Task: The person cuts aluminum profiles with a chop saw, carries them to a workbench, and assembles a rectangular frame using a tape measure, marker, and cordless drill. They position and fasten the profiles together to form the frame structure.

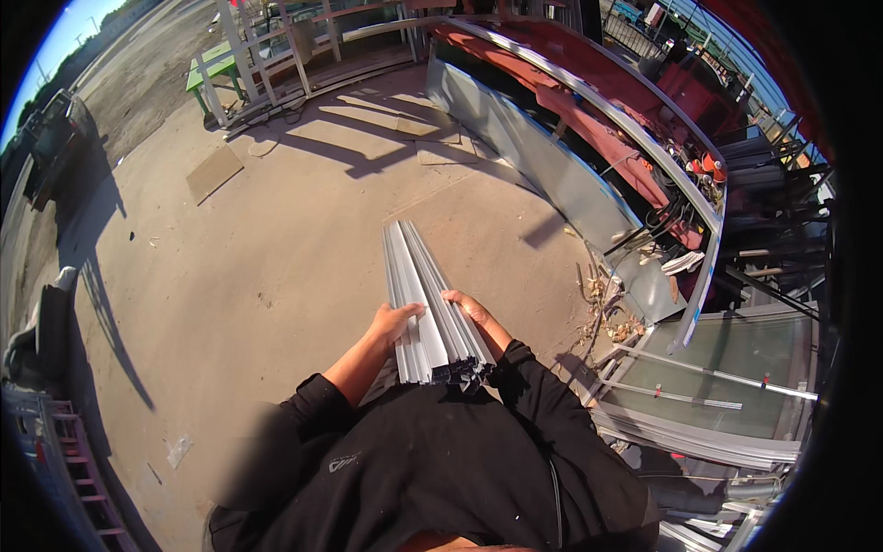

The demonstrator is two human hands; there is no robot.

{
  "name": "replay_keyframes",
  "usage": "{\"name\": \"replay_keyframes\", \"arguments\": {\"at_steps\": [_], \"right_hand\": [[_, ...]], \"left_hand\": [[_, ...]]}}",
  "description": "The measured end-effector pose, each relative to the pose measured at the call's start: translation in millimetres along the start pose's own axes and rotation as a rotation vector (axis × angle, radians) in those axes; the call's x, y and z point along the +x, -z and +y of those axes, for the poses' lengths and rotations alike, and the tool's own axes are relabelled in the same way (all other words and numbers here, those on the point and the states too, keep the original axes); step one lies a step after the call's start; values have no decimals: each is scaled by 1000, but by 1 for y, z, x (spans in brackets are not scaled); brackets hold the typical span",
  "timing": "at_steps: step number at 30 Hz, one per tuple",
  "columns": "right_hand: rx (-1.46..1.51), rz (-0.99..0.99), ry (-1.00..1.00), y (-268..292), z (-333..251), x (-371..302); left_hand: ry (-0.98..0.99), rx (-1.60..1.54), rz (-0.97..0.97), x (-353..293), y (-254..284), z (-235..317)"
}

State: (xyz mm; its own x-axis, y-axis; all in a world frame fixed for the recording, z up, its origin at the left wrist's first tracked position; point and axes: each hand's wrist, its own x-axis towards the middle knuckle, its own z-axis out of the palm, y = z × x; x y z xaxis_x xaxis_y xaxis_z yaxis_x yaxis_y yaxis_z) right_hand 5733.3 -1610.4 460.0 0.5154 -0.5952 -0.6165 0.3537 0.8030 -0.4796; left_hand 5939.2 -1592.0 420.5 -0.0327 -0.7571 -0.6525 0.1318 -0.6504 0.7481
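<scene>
Several long silver metal bars [405, 276] sit bundled before the person's black jacket [432, 469], above the tan ground [267, 248]. The left hand [394, 324] grips their left side, thumb on top; the right hand [471, 311] grips their right side. A framed glass panel [745, 354] lies off to the right, and a flat brown board [214, 175] lies ahead on the left.

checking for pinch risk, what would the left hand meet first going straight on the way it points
The bundle of grey metal profiles: the left hand touches its left side. The right hand appears across the bundle, though depth there is unclear.
</scene>
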Motion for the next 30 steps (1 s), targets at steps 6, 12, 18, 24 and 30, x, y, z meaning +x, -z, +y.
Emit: {"name": "replay_keyframes", "arguments": {"at_steps": [6, 12, 18, 24, 30], "right_hand": [[99, 24, 101, 18, -195, 45], [26, 32, 391, 59, -399, 127], [47, -121, 525, 127, -590, 204], [59, -70, 551, 184, -750, 275], [115, 24, 575, 242, -888, 335]], "left_hand": [[-153, -10, -178, 115, -77, 190], [-478, 60, -264, 278, -166, 335], [-537, 7, -370, 438, -255, 465], [-482, -15, -451, 565, -332, 573], [-513, -7, -664, 725, -407, 661]]}}
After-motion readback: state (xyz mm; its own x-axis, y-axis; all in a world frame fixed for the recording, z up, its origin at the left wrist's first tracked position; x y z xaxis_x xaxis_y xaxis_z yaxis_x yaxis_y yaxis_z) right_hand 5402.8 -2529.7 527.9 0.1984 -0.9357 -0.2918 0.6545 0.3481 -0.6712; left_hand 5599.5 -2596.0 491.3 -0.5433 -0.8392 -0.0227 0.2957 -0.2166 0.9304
